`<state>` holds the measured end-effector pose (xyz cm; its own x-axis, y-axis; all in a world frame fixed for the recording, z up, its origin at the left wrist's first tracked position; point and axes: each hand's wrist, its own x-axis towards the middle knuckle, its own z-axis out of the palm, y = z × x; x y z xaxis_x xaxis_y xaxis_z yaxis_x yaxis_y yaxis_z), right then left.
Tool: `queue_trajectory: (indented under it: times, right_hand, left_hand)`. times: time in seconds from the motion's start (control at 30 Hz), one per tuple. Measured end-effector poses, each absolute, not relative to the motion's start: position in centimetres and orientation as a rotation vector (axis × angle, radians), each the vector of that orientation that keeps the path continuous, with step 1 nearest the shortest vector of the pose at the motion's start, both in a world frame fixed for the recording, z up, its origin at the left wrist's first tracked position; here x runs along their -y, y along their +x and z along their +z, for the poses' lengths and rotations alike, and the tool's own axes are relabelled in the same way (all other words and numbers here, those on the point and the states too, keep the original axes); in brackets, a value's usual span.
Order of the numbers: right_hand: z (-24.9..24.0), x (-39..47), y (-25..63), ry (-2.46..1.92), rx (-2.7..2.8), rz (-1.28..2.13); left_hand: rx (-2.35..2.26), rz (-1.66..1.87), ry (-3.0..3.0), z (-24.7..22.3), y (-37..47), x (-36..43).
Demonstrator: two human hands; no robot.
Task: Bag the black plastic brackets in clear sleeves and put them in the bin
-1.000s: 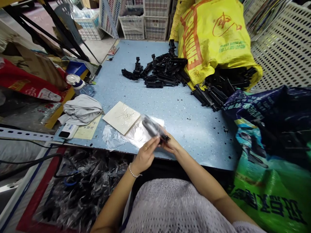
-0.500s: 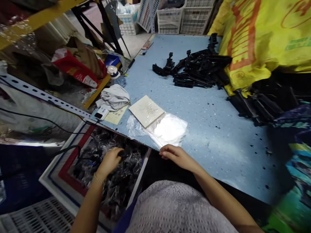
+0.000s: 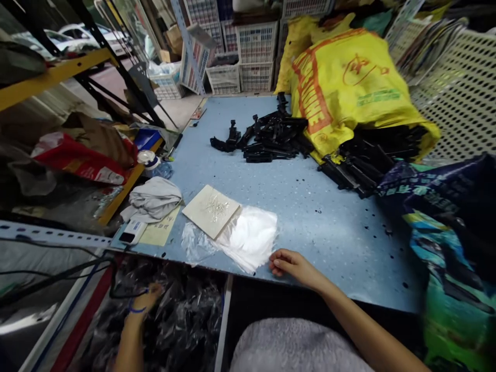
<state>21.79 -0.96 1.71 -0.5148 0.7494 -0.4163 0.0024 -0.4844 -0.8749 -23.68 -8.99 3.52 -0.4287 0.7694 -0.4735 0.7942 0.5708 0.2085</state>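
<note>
My left hand (image 3: 149, 297) is low over an open bin of black parts in clear plastic bags (image 3: 182, 310). Motion blurs its fingers, so I cannot see whether anything is in them. At the front edge of the blue table (image 3: 310, 206), my right hand (image 3: 292, 264) rests with its fingers curled in and nothing visible in them. Just left of its fingertips lies a stack of thin clear plastic bags (image 3: 251, 235). A square cream board (image 3: 211, 211) with small shiny bits on top overlaps those bags.
Black plastic parts (image 3: 271, 137) lie heaped at the back. More parts (image 3: 356, 168) spill from a yellow sack (image 3: 349, 77) on the right. A grey cloth (image 3: 153, 199), a white device (image 3: 133, 232) and a bottle (image 3: 155, 164) stand at the left, beside a yellow-edged shelf (image 3: 127, 188).
The view has tilted up and turned right. My left hand has moved left across the bin, away from the table edge. My right hand stays at the edge, curled as before.
</note>
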Motion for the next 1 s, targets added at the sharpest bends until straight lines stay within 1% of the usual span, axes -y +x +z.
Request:
queue_trajectory:
  times: [0.13,0.2,0.27,0.3,0.33,0.4,0.43,0.5,0.6,0.7,0.8,0.9,1.0]
  right_hand:
    - [1.9,-4.4,24.1,-1.19,1.368,1.892]
    - [2.6,-9.5,24.6,-1.23,1.577,1.643]
    - [3.8,-15.9,24.6,-1.277,1.823,1.244]
    - [4.5,-19.3,24.5,-1.307,1.936,1.015]
    - [5.2,-22.8,24.4,-1.345,2.035,0.792]
    - [6.5,-29.3,24.1,-1.434,2.205,0.42]
    - [7.0,-32.2,24.0,-1.481,2.277,0.284]
    - [7.4,-37.2,23.8,-1.538,2.413,0.119]
    - [7.1,-42.2,23.4,-1.581,2.595,0.097]
    - [6.3,-44.3,23.1,-1.601,2.691,0.125]
    - [6.0,-43.6,23.8,-1.575,2.702,0.094]
    - [6.1,-40.8,25.7,-1.543,2.714,0.175]
    - [6.3,-36.6,28.2,-1.488,2.772,0.312]
  left_hand:
    - [-1.425,0.238,1.215,5.6,-15.8,4.5]
    - [-1.209,0.428,1.369,7.3,-11.7,-1.3]
    - [-1.269,0.644,1.621,8.3,-8.5,-10.0]
    - [-1.381,0.787,1.73,8.5,-7.4,-15.2]
    - [-1.547,0.853,1.801,8.6,-6.7,-20.6]
    - [-1.938,0.757,1.748,8.5,-6.2,-31.3]
    - [-2.042,0.722,1.694,8.4,-6.4,-36.1]
    - [-2.153,0.661,1.585,8.2,-7.1,-44.0]
    - [-2.175,0.63,1.533,7.4,-7.4,-51.4]
    - [-2.113,0.58,1.598,5.6,-5.9,-54.3]
    - [-2.03,0.528,1.693,3.6,-3.6,-53.6]
    - [-1.972,0.484,1.747,2.3,-1.4,-49.8]
    - [-1.939,0.48,1.756,1.7,1.8,-43.9]
